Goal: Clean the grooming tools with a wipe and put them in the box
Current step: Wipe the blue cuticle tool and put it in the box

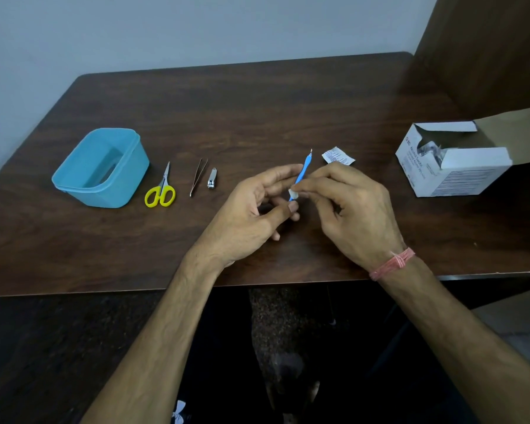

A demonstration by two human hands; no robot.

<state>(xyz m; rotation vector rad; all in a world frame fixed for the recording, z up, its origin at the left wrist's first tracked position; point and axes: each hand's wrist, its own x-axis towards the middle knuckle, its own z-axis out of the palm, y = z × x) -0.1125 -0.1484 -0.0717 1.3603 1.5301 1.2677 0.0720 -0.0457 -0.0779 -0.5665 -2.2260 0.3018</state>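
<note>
Both hands are up over the middle of the desk (257, 111), working on one tool. Left hand (251, 209) has its fingers curled, holding the lower end of a blue-handled cuticle tool (301, 172), metal tip pointing up & away toward the far edge. Right hand (349, 203) pinches a small white wipe (293, 194) betw. thumb & fingertips, pressed right against the handle's lower part, just above the left hand's grip. Pink thread band (392, 264) on the right wrist. Over on the left: blue plastic box (101, 168), open top, nothing visible inside from this angle. Just right of it the yellow-handled scissors (161, 189) lie flat, blades pointing away. Next along, tweezers (198, 176), then a small nail clipper (212, 178) just beside them, all 3 in a loose row on the desk, apart from each other & not in the box. Behind the hands, near the tool's tip, a torn wipe packet (338, 156) lies flat. Far right: white cardboard carton (453, 166), top torn open, printed label on its side, text too small to read, packets showing inside.
</note>
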